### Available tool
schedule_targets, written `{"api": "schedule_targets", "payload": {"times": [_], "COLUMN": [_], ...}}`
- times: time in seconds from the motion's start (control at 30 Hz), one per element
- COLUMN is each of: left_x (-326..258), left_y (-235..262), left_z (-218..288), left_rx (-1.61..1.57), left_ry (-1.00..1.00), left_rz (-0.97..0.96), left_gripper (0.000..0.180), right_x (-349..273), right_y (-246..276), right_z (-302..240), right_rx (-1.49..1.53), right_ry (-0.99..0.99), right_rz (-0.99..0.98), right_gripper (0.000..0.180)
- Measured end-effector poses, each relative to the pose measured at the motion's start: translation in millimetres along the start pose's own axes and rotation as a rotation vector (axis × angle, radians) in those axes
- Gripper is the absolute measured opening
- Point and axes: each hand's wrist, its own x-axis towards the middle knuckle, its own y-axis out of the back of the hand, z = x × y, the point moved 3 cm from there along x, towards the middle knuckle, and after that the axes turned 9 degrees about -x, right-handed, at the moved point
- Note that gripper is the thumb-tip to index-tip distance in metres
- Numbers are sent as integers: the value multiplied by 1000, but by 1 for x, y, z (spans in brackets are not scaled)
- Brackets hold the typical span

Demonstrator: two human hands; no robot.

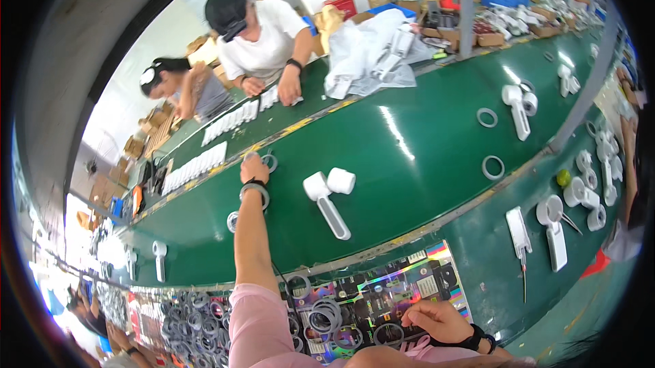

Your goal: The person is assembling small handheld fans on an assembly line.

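My left hand (252,168) reaches far out over the green conveyor belt (416,177), fingers curled. A grey ring (271,163) lies right beside its fingers; what they hold, if anything, is hidden. Another grey ring (263,199) shows at my left wrist, by a dark band. My right hand (440,320) is close to my body above shiny printed sheets (409,286), its fingers bent inward and their inside hidden. Just left of it is a grey ring (389,334). To the right of my left arm, a white handled part (327,207) and a white cylindrical part (341,180) lie on the belt.
A heap of grey rings (194,323) lies beside my left arm. White parts (556,231) and a thin-shafted tool (523,272) lie at right. Across the belt, two people work by rows of white pieces (194,168) and a plastic bag (375,61). A metal post (587,88) stands right.
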Motion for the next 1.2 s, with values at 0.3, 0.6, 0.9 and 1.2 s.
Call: {"api": "schedule_targets", "payload": {"times": [0.3, 0.6, 0.9, 1.2], "left_x": [-19, -173, -341, -391], "left_y": [28, 143, 103, 90], "left_z": [18, 287, 461, 517], "left_rx": [-352, -841, -870, -855], "left_ry": [-252, -730, -957, -984], "left_rz": [101, -462, -741, -849], "left_gripper": [17, 20, 23, 19], "right_x": [4, 1, 16, 6], "right_y": [-4, -9, -12, -12], "right_z": [9, 16, 36, 34], "right_rx": [-27, -112, -52, -73], "right_ry": [165, 166, 274, 252], "right_rz": [36, 28, 102, 131], "right_gripper": [28, 30, 30, 28]}}
